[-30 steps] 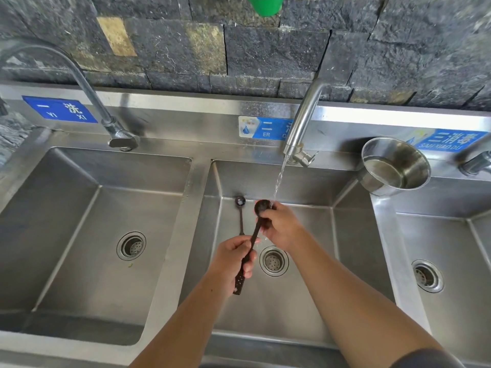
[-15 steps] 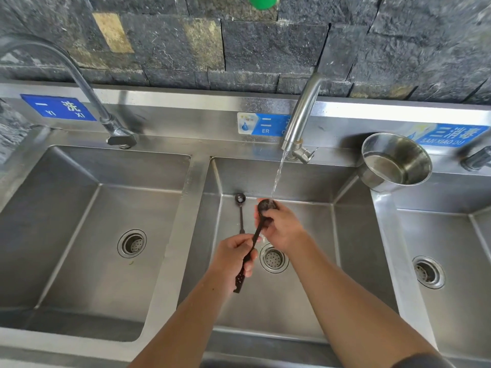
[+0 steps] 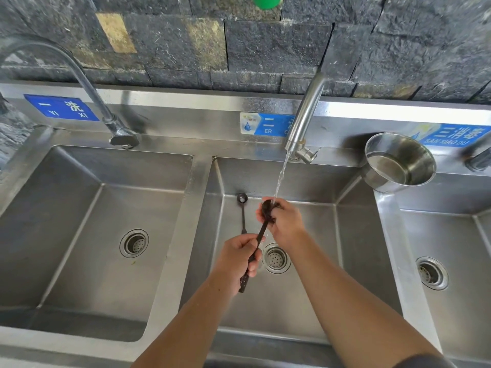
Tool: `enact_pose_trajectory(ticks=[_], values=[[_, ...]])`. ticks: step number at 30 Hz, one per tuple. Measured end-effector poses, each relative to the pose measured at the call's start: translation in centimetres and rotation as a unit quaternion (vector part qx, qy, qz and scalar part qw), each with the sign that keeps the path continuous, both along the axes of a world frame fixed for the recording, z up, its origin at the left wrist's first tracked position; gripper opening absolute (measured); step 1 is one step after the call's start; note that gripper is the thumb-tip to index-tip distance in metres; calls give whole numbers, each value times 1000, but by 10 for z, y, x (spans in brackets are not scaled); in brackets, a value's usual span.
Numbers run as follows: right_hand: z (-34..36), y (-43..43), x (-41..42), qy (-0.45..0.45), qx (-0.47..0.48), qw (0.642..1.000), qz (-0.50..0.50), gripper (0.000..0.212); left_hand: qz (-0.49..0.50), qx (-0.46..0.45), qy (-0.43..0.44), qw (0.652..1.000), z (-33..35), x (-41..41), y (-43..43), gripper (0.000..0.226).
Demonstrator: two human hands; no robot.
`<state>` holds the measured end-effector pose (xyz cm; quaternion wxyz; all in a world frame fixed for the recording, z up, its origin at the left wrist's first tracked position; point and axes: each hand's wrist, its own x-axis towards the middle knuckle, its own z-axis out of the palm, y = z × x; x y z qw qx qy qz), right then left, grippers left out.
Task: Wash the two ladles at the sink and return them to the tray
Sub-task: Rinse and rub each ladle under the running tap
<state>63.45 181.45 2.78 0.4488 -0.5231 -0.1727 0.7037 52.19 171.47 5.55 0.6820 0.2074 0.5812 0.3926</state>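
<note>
Over the middle basin [image 3: 265, 309], the left hand [image 3: 239, 258] gripped the dark ladle [image 3: 261, 231] by its handle, fingers curled around it. The right hand [image 3: 285, 224] wrapped the ladle's bowl under the stream [image 3: 280, 176] from the tap [image 3: 305, 120]. The 2nd ladle [image 3: 243, 216] lay on the basin floor, just left of the hands.
</note>
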Motion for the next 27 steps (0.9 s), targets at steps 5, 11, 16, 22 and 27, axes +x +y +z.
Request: enact_pose_trajectory(ticks=[5, 11, 16, 22, 27], values=[[10, 1, 17, 48, 23, 990, 133, 31, 0, -16, -73, 997, -6, -1, -9, 25], [14, 4, 26, -638, 248, 673, 280, 27, -7, -4, -29, 1000, -6, 4, -5, 26], [2, -7, -4, -120, 7, 993, -16, 40, -25, -1, 1, 1000, -3, 2, 4, 27], [20, 1, 17, 31, 3, 993, 114, 33, -16, 12, -35, 999, -8, 6, 1, 24], [44, 16, 25, -20, 52, 988, 145, 24, -11, 23, -45, 999, -6, 16, 18, 25]])
